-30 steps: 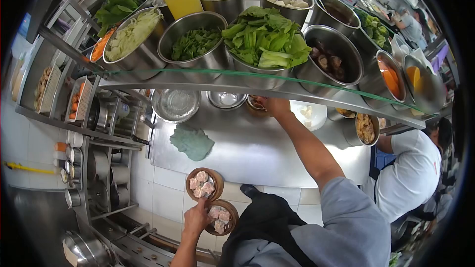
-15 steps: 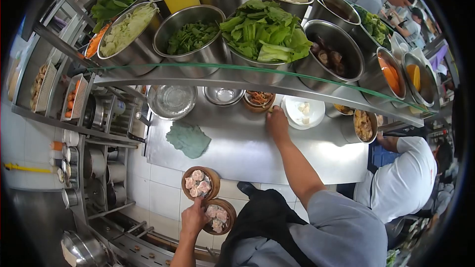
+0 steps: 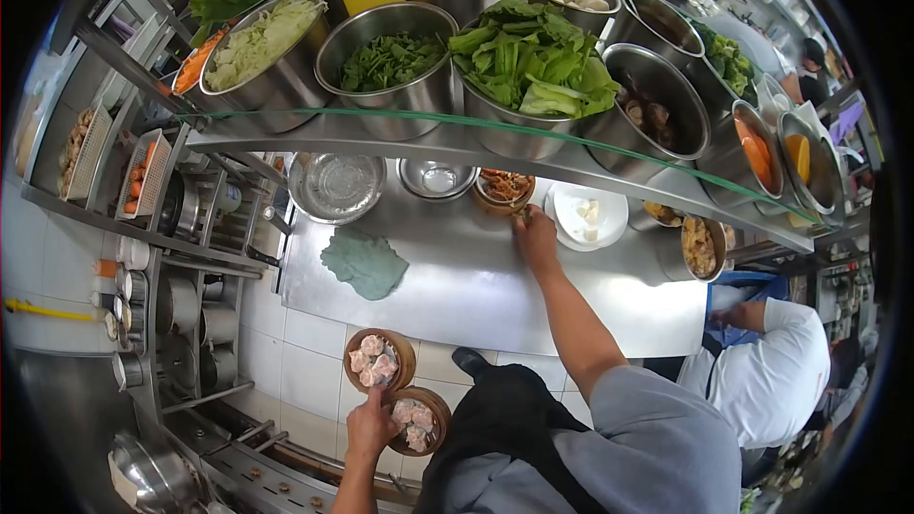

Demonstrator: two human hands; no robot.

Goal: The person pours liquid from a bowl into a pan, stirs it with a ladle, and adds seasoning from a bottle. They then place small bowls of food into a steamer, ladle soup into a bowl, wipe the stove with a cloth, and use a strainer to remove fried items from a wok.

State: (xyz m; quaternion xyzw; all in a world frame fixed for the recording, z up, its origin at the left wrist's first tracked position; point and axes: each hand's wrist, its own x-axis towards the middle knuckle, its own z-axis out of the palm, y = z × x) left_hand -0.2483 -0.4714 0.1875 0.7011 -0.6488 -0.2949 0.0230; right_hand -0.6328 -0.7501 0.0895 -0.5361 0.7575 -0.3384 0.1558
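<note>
My left hand (image 3: 370, 425) grips two small bamboo steamers side by side over the floor, left of my apron. The upper steamer (image 3: 410, 362) and the lower steamer (image 3: 444, 410) each hold several pink, pleated dumplings. One finger reaches in where their rims meet. Stretched across the steel counter (image 3: 457, 276), my right hand (image 3: 537, 240) has its fingers closed at the near right edge of another bamboo steamer (image 3: 491, 205), filled with reddish-brown food. Its fingertips are partly hidden. A white plate (image 3: 614, 224) with small pale pieces lies just right of that hand.
A green cloth (image 3: 365, 263) and metal bowls (image 3: 338, 187) are on the counter. Above it, a glass-edged shelf (image 3: 457, 128) bears steel pots of greens and other ingredients. Pot racks (image 3: 205, 271) stand at left. A person in a white shirt (image 3: 766, 371) works close on the right.
The view has shifted slightly. Both my hands keep nearly the same places. At the upper right, the near person in grey has moved back; the person in white has shifted an arm.
</note>
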